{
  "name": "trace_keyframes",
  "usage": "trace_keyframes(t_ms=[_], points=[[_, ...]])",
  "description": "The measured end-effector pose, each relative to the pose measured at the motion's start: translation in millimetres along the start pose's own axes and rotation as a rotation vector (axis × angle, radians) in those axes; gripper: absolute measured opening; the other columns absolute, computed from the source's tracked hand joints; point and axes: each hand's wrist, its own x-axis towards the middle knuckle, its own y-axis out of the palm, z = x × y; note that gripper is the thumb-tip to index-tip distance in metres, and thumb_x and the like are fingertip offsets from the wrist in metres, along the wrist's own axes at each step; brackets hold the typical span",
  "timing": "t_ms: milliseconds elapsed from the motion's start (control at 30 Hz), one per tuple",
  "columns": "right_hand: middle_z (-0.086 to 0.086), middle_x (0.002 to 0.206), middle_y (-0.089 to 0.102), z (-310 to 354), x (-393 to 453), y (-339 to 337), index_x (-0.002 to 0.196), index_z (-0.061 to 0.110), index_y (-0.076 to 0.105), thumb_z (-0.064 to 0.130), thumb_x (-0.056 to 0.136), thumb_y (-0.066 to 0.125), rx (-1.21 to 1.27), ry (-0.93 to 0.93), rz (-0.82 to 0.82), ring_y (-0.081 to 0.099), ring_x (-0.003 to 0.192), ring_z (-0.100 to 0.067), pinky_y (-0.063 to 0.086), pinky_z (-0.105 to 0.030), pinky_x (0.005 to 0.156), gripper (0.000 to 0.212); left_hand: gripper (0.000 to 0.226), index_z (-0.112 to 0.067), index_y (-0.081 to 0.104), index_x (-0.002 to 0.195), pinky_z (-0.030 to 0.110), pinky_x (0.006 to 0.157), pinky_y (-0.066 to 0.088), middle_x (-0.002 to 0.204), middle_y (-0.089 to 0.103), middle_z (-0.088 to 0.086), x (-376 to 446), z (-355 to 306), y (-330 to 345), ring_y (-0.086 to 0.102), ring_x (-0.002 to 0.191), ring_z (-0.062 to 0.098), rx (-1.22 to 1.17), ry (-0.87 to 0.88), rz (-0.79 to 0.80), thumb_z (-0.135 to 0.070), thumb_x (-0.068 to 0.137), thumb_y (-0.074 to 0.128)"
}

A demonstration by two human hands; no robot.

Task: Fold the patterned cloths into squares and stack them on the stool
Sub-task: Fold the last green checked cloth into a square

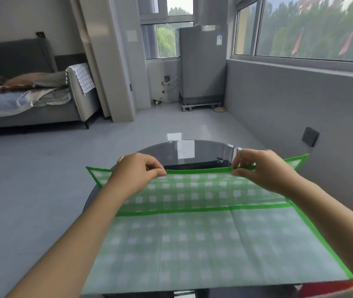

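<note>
Between my hands, a fold half made.
My left hand (138,168) and right hand (257,168) each pinch the far folded edge of the green-and-white checked cloth with a bright green border (192,237), which sags toward me over the round dark glass table (205,149) just beyond my knuckles. If one pinch slips or pulls unevenly, I judge the borders would misalign.
</note>
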Motion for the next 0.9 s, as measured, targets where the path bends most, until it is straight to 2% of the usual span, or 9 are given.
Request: trace_keyframes(t_ms=[67,133,200,300,400,500,633,800,900], points=[[0.02,0.069,0.057,5.0,-14.1,-7.8,0.08,0.036,0.06,0.031,0.076,0.074,-0.024,-0.009,0.114,0.058,0.073,-0.01,0.047,-0.029,0.072,0.016,0.014,-0.034,0.071,0.065,0.019,0.066,0.043,0.067,0.068,-0.017,-19.4,-5.1,-3.3,0.059,0.066,-0.001,0.0,0.008,0.043,-0.032,0.078,0.075],[0.018,0.068,0.059,7.8,-25.5,-9.9,0.084,0.036,0.065,0.033,0.077,0.073,-0.072,-0.017,0.221,0.057,0.068,-0.005,0.048,-0.028,0.071,0.012,0.01,-0.031,0.073,0.068,0.013,0.057,0.04,0.065,0.068,-0.017,-37.6,-7.0,-2.1,0.057,0.061,0.0,0.012,0.001,0.095,-0.03,0.077,0.075],[0.016,0.068,0.059,9.8,-35.0,-7.6,0.08,0.038,0.066,0.036,0.077,0.073,-0.073,-0.014,0.304,0.055,0.067,-0.002,0.048,-0.026,0.07,0.008,0.011,-0.031,0.072,0.066,0.011,0.054,0.04,0.065,0.067,-0.016,-53.6,-4.7,2.1,0.057,0.061,0.002,0.023,-0.016,0.152,-0.03,0.076,0.076],[0.016,0.071,0.062,11.2,-47.9,-2.5,0.066,0.047,0.056,0.039,0.076,0.072,-0.056,-0.009,0.399,0.057,0.069,-0.005,0.047,-0.023,0.068,0.021,0.01,-0.031,0.073,0.066,0.013,0.055,0.041,0.068,0.069,-0.013,-71.4,3.3,10.6,0.056,0.06,0.002,-0.004,-0.062,0.255,-0.032,0.076,0.077],[0.017,0.075,0.064,10.6,-60.2,1.3,0.066,0.047,0.058,0.043,0.076,0.072,-0.047,0.005,0.491,0.059,0.073,-0.006,0.043,-0.016,0.063,0.017,0.009,-0.029,0.074,0.068,0.01,0.051,0.037,0.068,0.068,-0.011,-83.6,10.4,19.1,0.051,0.055,-0.002,-0.053,-0.101,0.344,-0.033,0.076,0.077],[0.015,0.079,0.065,9.6,-71.6,9.1,0.07,0.042,0.061,0.044,0.077,0.07,-0.036,0.017,0.566,0.058,0.074,-0.003,0.042,-0.013,0.064,0.012,0.007,-0.027,0.075,0.071,0.011,0.056,0.04,0.067,0.068,-0.015,-91.9,14.8,26.3,0.052,0.058,-0.004,-0.095,-0.12,0.425,-0.031,0.076,0.078],[0.015,0.082,0.065,6.5,-82.3,21.4,0.067,0.043,0.059,0.048,0.076,0.069,0.005,0.025,0.63,0.057,0.077,-0.002,0.043,-0.012,0.065,0.014,0.007,-0.028,0.074,0.071,0.02,0.069,0.049,0.072,0.07,-0.014,-98.7,22.2,33.8,0.06,0.068,0.0,-0.079,-0.154,0.522,-0.032,0.074,0.079],[0.017,0.086,0.061,0.0,-88.7,30.9,0.071,0.039,0.064,0.048,0.075,0.07,0.048,0.043,0.701,0.056,0.08,-0.001,0.046,-0.015,0.069,0.012,0.006,-0.028,0.074,0.072,0.027,0.076,0.052,0.076,0.072,-0.011,-101.4,28.2,37.1,0.065,0.077,0.007,-0.06,-0.154,0.601,-0.032,0.075,0.078],[0.015,0.085,0.06,-2.5,-89.7,34.2,0.072,0.037,0.067,0.049,0.072,0.072,0.077,0.046,0.707,0.055,0.08,0.002,0.045,-0.014,0.069,0.013,0.005,-0.029,0.074,0.074,0.028,0.075,0.052,0.078,0.072,-0.009,-101.6,29.8,38.1,0.065,0.076,0.008,-0.036,-0.138,0.63,-0.033,0.075,0.077]])
